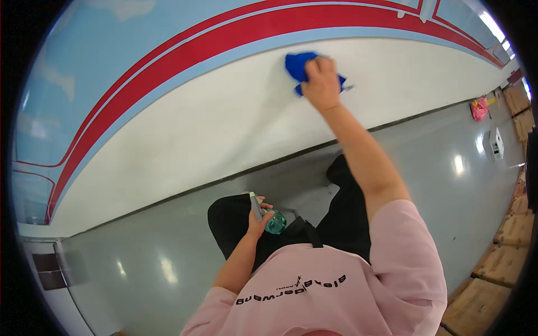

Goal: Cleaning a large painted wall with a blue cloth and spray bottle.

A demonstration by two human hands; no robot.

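Note:
My right hand (323, 84) is stretched out to the wall and closed around a blue cloth (298, 65), which is pressed against the white lower part of the wall (224, 112). Folds of the cloth stick out on both sides of the fingers. Down at my left thigh, my left hand (259, 215) grips a spray bottle by its neck. The spray bottle (276, 222) has a see-through green body and a pale grey trigger head, and it lies tilted over my dark trousers.
Red bands (224, 36) and light blue run along the wall above the white part. A dark strip (235, 175) marks the wall's foot on the shiny grey floor (140, 246). To the right are cardboard boxes (507, 263), a white box-shaped object (496, 143) and a pink bag (479, 109).

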